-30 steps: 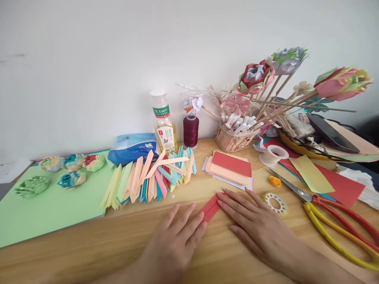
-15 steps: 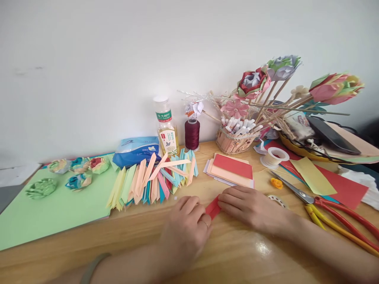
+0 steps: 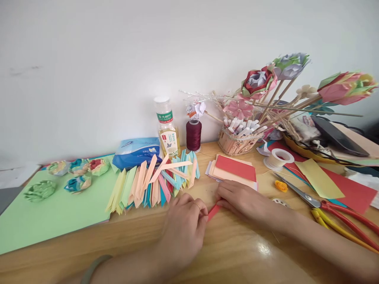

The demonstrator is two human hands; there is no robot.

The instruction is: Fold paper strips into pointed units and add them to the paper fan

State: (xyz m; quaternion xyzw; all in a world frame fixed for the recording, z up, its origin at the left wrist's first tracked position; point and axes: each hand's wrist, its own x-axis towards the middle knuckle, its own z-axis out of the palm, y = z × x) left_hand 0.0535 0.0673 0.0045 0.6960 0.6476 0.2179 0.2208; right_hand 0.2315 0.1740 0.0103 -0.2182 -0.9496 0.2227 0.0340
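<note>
Wooden tabletop (image 3: 133, 235) under fingers (image 3: 222, 193); left hand (image 3: 184, 227) and right hand (image 3: 240, 198) pinch red paper strip (image 3: 213, 212), likely folding; next calls for creasing.

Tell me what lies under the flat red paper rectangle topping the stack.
Peach paper sheets show beneath the flat red paper rectangle, with pale lilac paper edges lower down. The rest underneath is covered, and the bare right hand hides part of the near edge.

Observed narrow folded strip of red paper (image 3: 213, 212): straight, slanted, both ends hidden, well forward of back edge of wooden desk (image 3: 233, 252).
</note>
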